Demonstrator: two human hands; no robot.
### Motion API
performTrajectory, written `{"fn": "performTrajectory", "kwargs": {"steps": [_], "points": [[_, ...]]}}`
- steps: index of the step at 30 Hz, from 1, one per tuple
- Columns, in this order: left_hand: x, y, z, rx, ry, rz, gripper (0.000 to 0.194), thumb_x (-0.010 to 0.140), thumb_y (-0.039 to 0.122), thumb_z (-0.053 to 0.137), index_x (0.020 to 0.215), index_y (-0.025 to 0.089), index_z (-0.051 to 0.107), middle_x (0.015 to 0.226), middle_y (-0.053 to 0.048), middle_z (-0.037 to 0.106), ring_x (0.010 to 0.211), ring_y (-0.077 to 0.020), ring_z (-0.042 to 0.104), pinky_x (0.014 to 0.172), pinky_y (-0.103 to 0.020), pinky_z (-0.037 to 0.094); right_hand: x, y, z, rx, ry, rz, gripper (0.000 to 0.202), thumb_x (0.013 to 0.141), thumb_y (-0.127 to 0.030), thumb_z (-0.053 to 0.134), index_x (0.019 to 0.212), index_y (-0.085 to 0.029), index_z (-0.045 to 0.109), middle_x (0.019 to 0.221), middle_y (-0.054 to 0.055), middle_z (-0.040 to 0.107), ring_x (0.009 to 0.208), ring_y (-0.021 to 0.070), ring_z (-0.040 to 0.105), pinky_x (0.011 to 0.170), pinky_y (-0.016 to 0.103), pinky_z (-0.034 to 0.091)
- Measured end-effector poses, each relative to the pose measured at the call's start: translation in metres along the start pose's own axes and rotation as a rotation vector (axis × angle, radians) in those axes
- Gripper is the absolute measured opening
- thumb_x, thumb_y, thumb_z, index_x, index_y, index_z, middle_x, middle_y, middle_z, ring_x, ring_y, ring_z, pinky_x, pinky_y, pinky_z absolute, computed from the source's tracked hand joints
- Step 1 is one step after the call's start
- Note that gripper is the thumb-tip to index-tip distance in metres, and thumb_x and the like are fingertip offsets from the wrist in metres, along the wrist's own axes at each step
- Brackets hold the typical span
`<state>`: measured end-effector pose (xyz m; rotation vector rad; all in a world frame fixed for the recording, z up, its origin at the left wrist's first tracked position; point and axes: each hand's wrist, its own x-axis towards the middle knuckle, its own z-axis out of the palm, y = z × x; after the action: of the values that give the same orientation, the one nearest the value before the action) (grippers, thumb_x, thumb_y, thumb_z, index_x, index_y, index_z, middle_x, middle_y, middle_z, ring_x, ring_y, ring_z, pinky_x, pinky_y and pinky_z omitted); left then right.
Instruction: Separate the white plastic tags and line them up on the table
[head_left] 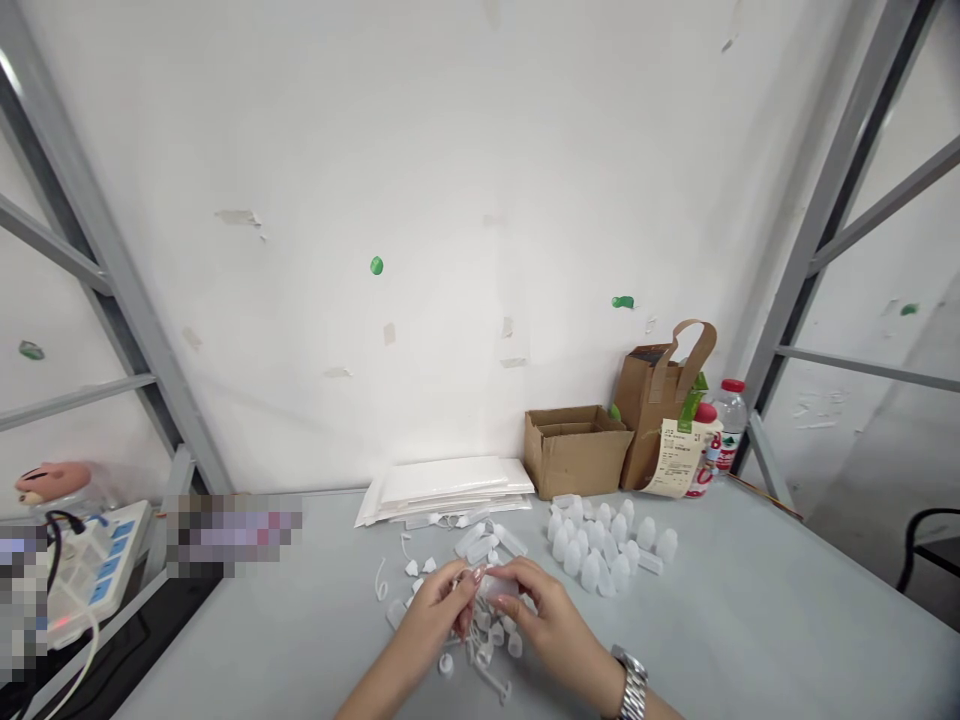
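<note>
My right hand (546, 612), with a metal watch on its wrist, holds a translucent plastic piece (500, 587) between thumb and fingers. Close against it on the left, my left hand (442, 604) is closed in a pinch; what its fingertips hold is too small to make out. Beneath and around both hands lie loose white parts with thin cords (491, 680) and small caps (446, 664). Translucent tubes (478, 546) lie just beyond the fingers. To the right stand several frosted, rounded pieces (590, 572) in a group.
White flat packets (442, 485) are stacked by the wall. An open cardboard box (577, 460), a paper bag (645, 410) and a bottle (729, 425) stand at the back right. A power strip (112, 560) is at far left, near a grey metal frame (135, 290).
</note>
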<state>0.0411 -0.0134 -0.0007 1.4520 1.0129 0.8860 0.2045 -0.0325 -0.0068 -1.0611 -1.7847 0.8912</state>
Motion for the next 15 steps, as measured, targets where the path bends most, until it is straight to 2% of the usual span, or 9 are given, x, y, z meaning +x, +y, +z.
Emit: {"fn": "performTrajectory", "kwargs": {"steps": [4,8,10,15], "points": [[0.0023,-0.0064,-0.0014,-0.011,0.04,-0.057,0.048,0.067,0.065,0.048,0.052,0.02,0.039,0.041,0.009,0.034,0.038,-0.0075,0.033,0.041,-0.022,0.028,-0.0037,0.0004,0.0027,-0.075,0.026,-0.082,0.02,0.084,-0.031,0.05,0.098,-0.02,0.059,0.094,0.007,0.061,0.092,0.0195,0.056,0.083,0.032,0.044],[0.0043,-0.0106,-0.0033,-0.014,0.06,-0.056,0.049,0.067,0.066,0.047,0.052,0.02,0.04,0.039,0.009,0.035,0.036,-0.0074,0.032,0.04,-0.022,0.027,-0.0021,0.0013,0.0055,-0.004,-0.023,0.015,0.029,0.088,-0.035,0.042,0.108,-0.021,0.057,0.1,0.007,0.063,0.089,0.0185,0.058,0.082,0.032,0.045],[0.0037,-0.0091,-0.0035,-0.008,0.059,-0.056,0.048,0.066,0.066,0.048,0.051,0.02,0.04,0.038,0.009,0.035,0.035,-0.0073,0.032,0.039,-0.022,0.027,-0.001,0.0014,0.0061,-0.008,-0.043,0.034,0.031,0.09,-0.035,0.038,0.106,-0.021,0.059,0.095,0.006,0.064,0.083,0.0174,0.06,0.08,0.031,0.046],[0.0033,-0.0052,-0.0025,-0.041,0.064,-0.088,0.049,0.065,0.065,0.049,0.047,0.02,0.039,0.036,0.009,0.035,0.032,-0.0063,0.032,0.038,-0.022,0.025,-0.0028,0.0031,0.007,-0.184,0.02,-0.095,0.021,0.085,-0.024,0.048,0.104,-0.021,0.058,0.093,0.007,0.059,0.09,0.0189,0.055,0.081,0.033,0.046]]}}
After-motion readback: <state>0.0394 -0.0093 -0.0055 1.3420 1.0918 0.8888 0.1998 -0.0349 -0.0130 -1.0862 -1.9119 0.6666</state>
